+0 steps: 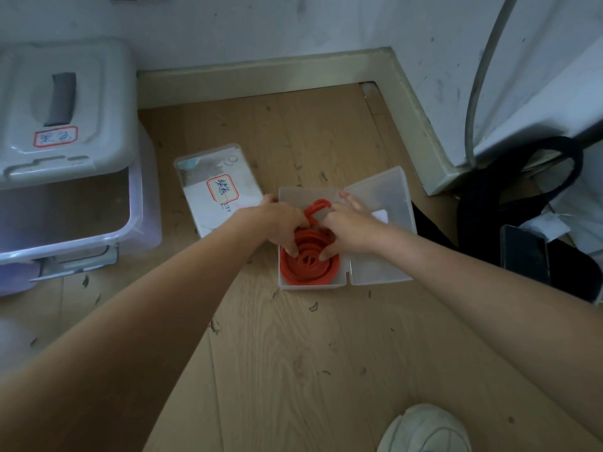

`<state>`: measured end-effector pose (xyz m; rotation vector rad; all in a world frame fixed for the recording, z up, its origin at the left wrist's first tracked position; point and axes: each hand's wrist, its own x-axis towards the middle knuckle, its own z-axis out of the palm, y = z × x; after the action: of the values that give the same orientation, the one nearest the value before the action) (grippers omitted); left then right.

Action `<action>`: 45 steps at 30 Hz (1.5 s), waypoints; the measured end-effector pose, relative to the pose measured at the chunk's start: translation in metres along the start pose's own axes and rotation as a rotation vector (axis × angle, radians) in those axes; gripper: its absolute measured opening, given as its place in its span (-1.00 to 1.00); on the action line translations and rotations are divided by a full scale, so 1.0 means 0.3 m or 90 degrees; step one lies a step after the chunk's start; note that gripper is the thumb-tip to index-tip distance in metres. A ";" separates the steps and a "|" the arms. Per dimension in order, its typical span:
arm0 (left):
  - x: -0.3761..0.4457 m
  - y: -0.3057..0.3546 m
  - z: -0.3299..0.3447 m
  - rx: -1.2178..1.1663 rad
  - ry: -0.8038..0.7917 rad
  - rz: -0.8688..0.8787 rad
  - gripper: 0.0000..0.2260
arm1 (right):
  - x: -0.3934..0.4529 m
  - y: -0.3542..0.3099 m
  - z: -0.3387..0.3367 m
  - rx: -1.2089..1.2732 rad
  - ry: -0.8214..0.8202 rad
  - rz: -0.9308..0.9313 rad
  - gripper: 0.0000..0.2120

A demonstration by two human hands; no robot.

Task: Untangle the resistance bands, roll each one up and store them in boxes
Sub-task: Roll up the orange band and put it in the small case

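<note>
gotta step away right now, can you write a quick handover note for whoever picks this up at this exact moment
Left hand: pressing down on the left side of the red resistance band, fingers on the coil.
Right hand: pressing the right side of the same coil, thumb at its edge.
Where things are: the band is rolled into a spiral inside the small clear box on the floor; one loop end still sticks up at the far side. The box's hinged lid lies open to the right. A second, closed labelled box lies to the left.
Done: this band rolled and placed.
Left: tuck in the loop end, close the lid. No other bands in view.
</note>
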<state>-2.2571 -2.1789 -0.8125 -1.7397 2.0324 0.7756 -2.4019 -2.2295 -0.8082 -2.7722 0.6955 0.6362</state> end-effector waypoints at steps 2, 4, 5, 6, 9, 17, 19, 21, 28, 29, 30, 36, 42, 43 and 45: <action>0.005 0.005 -0.002 -0.009 -0.012 0.000 -0.61 | 0.004 0.009 -0.009 0.020 -0.008 0.007 -0.60; 0.004 0.010 0.004 -0.007 0.017 -0.006 -0.60 | 0.011 0.014 -0.014 0.021 -0.023 0.009 -0.58; 0.002 0.010 0.006 -0.010 0.032 -0.005 -0.60 | 0.014 0.013 -0.015 0.015 -0.032 0.007 -0.53; 0.003 0.007 0.010 -0.020 0.044 0.000 -0.61 | 0.015 0.009 -0.013 0.012 -0.043 0.006 -0.45; -0.010 -0.005 0.019 -0.061 0.085 0.014 -0.63 | 0.018 -0.007 -0.001 0.059 -0.046 0.003 -0.33; -0.111 -0.001 0.092 -0.165 0.308 0.020 -0.52 | -0.022 0.012 -0.025 0.147 -0.015 -0.006 -0.79; -0.144 0.001 0.121 -0.141 0.324 0.031 -0.46 | -0.026 0.024 -0.039 0.192 0.008 -0.004 -0.74; -0.155 0.005 0.138 -0.074 0.305 0.009 -0.39 | -0.026 0.025 -0.054 0.207 0.009 -0.014 -0.76; -0.167 0.026 0.092 -0.293 0.301 -0.011 -0.40 | -0.083 0.084 -0.144 0.474 0.076 0.121 -0.75; -0.175 0.035 0.082 -0.362 0.321 -0.012 -0.45 | -0.090 0.091 -0.155 0.506 0.083 0.142 -0.77; -0.189 0.043 0.069 -0.441 0.338 -0.004 -0.54 | -0.099 0.094 -0.167 0.540 0.095 0.165 -0.78; -0.274 0.125 -0.031 -1.161 0.386 0.014 -0.69 | -0.145 0.037 -0.223 0.888 0.141 0.198 -0.82; -0.322 0.141 -0.100 -1.268 0.363 0.029 -0.79 | -0.198 -0.009 -0.277 1.008 0.096 0.128 -0.66; -0.330 0.131 -0.103 -1.249 0.343 0.025 -0.79 | -0.201 -0.009 -0.281 1.001 0.115 0.126 -0.62; -0.342 0.113 -0.113 -1.210 0.304 0.024 -0.81 | -0.201 -0.013 -0.284 0.966 0.186 0.122 -0.66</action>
<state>-2.2688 -2.1157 -0.7191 -2.7128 1.1518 3.1267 -2.4173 -2.2278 -0.7048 -1.3637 0.9266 -0.2770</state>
